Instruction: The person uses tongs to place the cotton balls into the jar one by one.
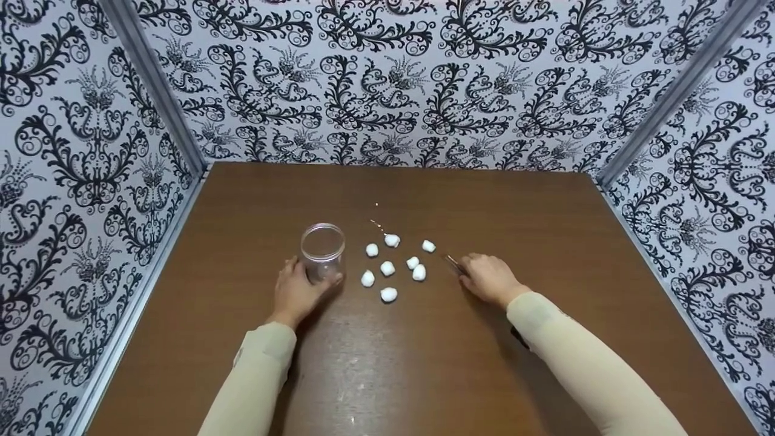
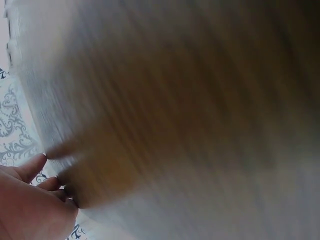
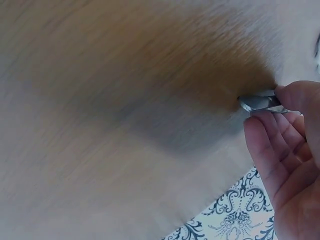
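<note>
In the head view a clear plastic jar (image 1: 323, 242) stands upright and open-topped on the table, left of the middle. My left hand (image 1: 301, 290) grips its lower part, thumb on the near right side and fingers on the left. The left wrist view shows that hand (image 2: 37, 200) only at its lower left edge; I cannot make out the jar there. My right hand (image 1: 489, 277) pinches metal tweezers (image 3: 260, 102) between thumb and fingers, their tips pointing toward the cotton balls. Several white cotton balls (image 1: 387, 268) lie loosely between the hands; the nearest to the tweezers is one cotton ball (image 1: 428, 246).
A brown wooden table (image 1: 387, 363) carries everything. Tiny white bits (image 1: 377, 225) are scattered behind the cotton balls. Patterned black-and-white walls (image 1: 387, 91) with grey corner strips rise at the back and both sides.
</note>
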Demonstrator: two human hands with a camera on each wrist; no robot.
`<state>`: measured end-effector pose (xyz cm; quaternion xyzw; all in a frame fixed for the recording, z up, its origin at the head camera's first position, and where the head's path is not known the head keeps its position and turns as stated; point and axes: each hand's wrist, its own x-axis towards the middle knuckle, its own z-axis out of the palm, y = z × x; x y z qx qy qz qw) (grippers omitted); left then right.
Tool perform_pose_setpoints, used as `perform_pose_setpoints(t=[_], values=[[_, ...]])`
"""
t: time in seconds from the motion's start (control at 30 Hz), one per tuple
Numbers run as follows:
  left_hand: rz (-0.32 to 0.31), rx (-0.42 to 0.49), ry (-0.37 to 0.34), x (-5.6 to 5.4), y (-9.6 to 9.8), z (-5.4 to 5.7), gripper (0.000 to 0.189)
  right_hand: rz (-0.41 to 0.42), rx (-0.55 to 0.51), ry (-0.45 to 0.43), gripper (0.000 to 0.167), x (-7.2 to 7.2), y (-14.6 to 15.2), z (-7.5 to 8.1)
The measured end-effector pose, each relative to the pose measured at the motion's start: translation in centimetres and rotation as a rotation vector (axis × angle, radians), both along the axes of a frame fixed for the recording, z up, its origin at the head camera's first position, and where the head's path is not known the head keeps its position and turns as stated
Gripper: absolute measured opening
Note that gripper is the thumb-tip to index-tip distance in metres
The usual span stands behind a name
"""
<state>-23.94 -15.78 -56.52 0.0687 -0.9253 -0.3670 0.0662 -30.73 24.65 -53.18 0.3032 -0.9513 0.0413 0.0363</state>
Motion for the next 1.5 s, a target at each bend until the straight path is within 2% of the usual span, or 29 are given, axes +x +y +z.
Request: perform_pose_setpoints(t=[0.27,0.47,0.83,1.23,1.5], values=[[0.002,-0.013,-0.024,0.4,0.3,-0.2,0.098,0.000,0.033,0.056,0.015,0.1,0.8,-0.2],[-0.011,-0.011,-0.042,0.3,0.3,-0.2,0.099,-0.008,0.041,0.120,0.015,-0.2,1.1,0.3],[0.008,-0.016,-0.031,0.2,0.1,-0.2,0.099,0.019,-0.021,0.077,0.013,-0.7,0.2,1.6],[0.004,-0.024,-0.024,0.1,-0.2,-0.1,0.096,0.055,-0.007,0.099,0.010,-1.4,0.0,2.2],[0.012,-0.026,-0.019,0.1,0.0,0.0,0.096,0.043,-0.033,0.164,0.008,-1.8,-0.3,2.5]])
